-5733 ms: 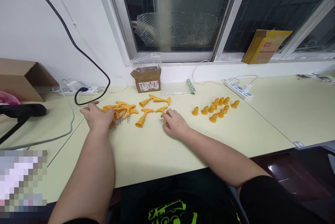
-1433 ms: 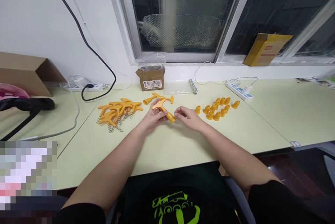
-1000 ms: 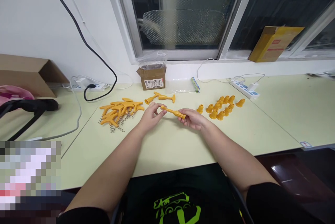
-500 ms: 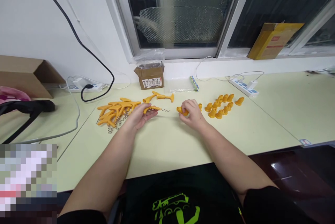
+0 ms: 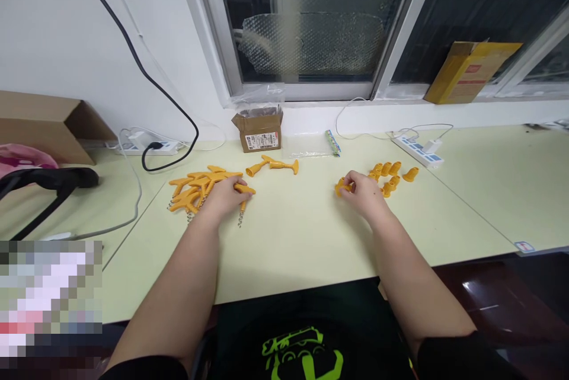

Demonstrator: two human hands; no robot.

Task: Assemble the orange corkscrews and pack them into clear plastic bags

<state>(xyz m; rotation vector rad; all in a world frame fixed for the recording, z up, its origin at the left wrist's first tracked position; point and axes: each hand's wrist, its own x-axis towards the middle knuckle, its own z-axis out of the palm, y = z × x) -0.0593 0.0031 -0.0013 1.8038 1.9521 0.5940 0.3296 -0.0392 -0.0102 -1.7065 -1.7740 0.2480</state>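
Observation:
My left hand (image 5: 226,195) is closed on a yellow corkscrew handle (image 5: 244,189), whose metal spiral points down toward me, beside the pile of yellow corkscrew handles (image 5: 189,189). My right hand (image 5: 362,191) is closed around a yellow cap (image 5: 341,187), at the left side of a group of yellow caps (image 5: 392,168). Between the hands and farther back, joined yellow pieces (image 5: 282,165) lie on the table.
Behind stand a small brown box (image 5: 262,134) and a clear plastic bag (image 5: 306,146). Power strips (image 5: 418,152) lie near the wall. At the left are a large carton (image 5: 40,122), a black object and cables.
My left hand has moved left toward the pile, and its corkscrew now points down rather than right. My right hand has moved right with yellow in its fingers. The view has shifted slightly.

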